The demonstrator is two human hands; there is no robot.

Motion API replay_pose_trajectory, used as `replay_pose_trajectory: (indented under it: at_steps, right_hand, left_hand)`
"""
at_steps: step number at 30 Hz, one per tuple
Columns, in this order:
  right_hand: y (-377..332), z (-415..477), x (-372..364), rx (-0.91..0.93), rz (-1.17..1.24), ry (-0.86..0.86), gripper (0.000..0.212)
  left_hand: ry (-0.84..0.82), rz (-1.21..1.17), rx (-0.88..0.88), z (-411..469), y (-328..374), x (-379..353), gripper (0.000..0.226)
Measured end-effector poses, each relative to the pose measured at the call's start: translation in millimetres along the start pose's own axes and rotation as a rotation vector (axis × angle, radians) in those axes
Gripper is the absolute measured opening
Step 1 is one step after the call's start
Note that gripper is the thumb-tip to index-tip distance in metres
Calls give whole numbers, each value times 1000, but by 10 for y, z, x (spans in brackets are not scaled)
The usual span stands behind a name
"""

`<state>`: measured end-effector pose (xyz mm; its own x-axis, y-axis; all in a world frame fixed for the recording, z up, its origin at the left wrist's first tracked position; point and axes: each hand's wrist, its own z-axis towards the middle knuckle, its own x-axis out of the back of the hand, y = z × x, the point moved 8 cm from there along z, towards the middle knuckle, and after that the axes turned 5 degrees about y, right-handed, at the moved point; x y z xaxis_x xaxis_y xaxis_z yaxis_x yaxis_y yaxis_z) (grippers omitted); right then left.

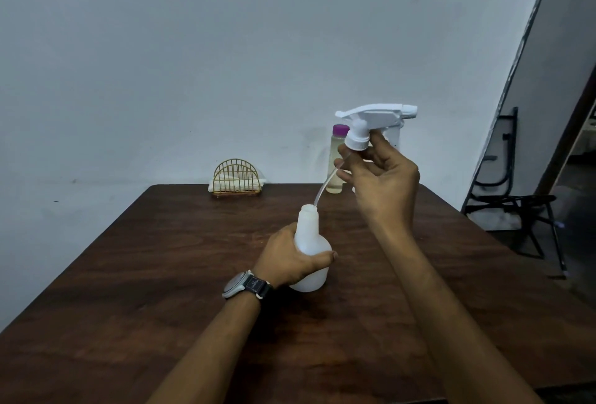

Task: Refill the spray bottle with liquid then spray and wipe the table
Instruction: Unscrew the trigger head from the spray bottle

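The left hand (pixel 287 258) wraps the white bottle (pixel 311 255), which stands upright on the table (pixel 161 274) a little right of its middle, neck open. A watch (pixel 246 284) sits on that wrist. The right hand (pixel 383 184) is raised above and behind the bottle, its fingers closed on the collar of the white sprayer (pixel 375 121), nozzle pointing right. The sprayer's clear tube (pixel 325 186) curves down and left; its tip is at the bottle's mouth, on the rim or just inside, I cannot tell which.

Near the far edge stands a clear refill (pixel 337 161) with a purple cap, holding pale yellowish liquid, partly hidden by the sprayer and the right fingers. To its left, well apart and also by the far edge, a gold wire rack (pixel 237 179) holds white napkins (pixel 238 185). Something pale behind the right hand is too hidden to name.

The left half of the table is bare from the far edge to the near one, and so is the strip to the right of the right forearm. The top is dark brown wood grain, square-cornered at the far left. It backs onto a plain pale wall (pixel 193 49). Beyond the right edge the floor is dark, with a black folding chair (pixel 516 197) near the wall corner.
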<state>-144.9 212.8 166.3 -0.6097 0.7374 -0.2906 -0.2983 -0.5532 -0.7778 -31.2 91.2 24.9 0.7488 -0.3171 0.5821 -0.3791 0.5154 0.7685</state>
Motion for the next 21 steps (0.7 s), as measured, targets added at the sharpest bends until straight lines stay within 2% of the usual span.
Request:
replay_pose_trajectory:
  at_steps: [14,21]
  right_hand:
    - [-215,55,117,12,84,63,31]
    - [-363,82,143,88,47,56,27]
  left_hand:
    - [99,188,3,-27,-4,150,60]
    - [167,285,53,-21,-49,338,57]
